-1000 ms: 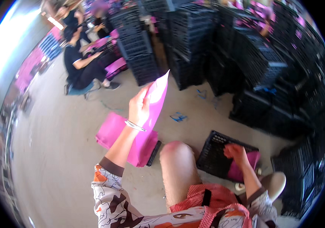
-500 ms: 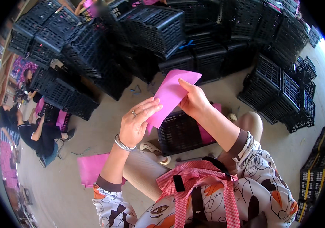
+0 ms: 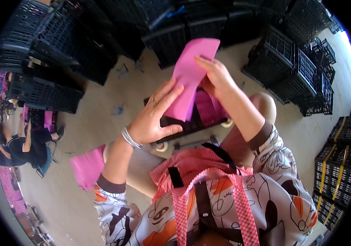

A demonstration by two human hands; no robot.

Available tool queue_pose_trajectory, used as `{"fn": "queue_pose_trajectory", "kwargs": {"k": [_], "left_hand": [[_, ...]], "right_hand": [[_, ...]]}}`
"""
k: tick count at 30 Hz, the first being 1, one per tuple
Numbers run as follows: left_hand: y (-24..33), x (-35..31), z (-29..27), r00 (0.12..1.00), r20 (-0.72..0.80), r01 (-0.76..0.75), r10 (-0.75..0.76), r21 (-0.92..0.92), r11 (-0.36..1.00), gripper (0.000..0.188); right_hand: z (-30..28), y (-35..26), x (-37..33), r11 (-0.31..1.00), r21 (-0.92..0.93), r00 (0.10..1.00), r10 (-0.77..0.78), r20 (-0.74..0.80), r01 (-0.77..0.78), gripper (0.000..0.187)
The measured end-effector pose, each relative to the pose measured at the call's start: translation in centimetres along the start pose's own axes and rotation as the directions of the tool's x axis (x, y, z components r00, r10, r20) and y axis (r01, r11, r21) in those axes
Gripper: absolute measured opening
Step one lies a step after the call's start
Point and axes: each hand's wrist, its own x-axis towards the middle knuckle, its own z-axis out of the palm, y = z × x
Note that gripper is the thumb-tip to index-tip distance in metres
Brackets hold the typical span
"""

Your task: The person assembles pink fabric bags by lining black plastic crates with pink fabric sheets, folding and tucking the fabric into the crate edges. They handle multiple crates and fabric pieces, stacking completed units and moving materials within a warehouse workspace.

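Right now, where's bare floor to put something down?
Bare floor shows between the right knee and the strapped black stack, and left of the left sleeve, nearer than the pink pile. It's crowded under the held pink sheet, at the black crate, and by stacked crates.

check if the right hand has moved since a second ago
Yes, up the picture: the right hand was over the black crate, now mostly beyond its far edge.

Soft, even light covers the right hand (image 3: 221,81); beyond it, stacked crates (image 3: 118,35) sink into shadow. White glare flares far to its right. Left of the left hand (image 3: 149,121), co-workers (image 3: 32,144) blur near the curving, black rim.
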Motion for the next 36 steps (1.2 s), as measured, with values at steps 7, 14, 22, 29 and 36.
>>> {"fn": "queue_pose_trajectory", "kwargs": {"k": [7, 14, 22, 29, 36], "left_hand": [[-0.7, 3.8, 2.4, 0.986, -0.124, 0.049, -0.112, -0.428, 0.902, 0.094], [-2.2, 7.9, 5.5, 0.978, -0.168, -0.050, -0.122, -0.760, 0.648, 0.080], [-7.1, 1.9, 9.5, 0.838, 0.088, 0.105, -0.539, -0.994, 0.000, 0.054], [-17.1, -5.9, 17.7, 0.487, 0.321, 0.355, -0.812, -0.922, -0.152, 0.055], [-21.6, -7.9, 21.8, 0.414, 0.108, 0.669, -0.904, -0.709, 0.222, 0.059]], "right_hand": [[-2.4, -1.6, -1.1, 0.918, -0.388, 0.995, -0.099, -0.023, 0.082, 0.024], [-1.6, -2.9, -1.4, 0.597, -0.772, 0.972, -0.202, 0.121, 0.220, 0.022], [-1.8, 8.8, 4.1, 0.072, -0.948, 0.950, -0.050, 0.308, 0.311, 0.018], [-5.2, 29.4, 8.5, -0.211, -0.950, 0.895, 0.429, 0.121, 0.229, 0.020], [-9.3, 33.4, 6.5, 0.098, -0.751, 0.672, 0.382, 0.635, 0.653, 0.040]]}}
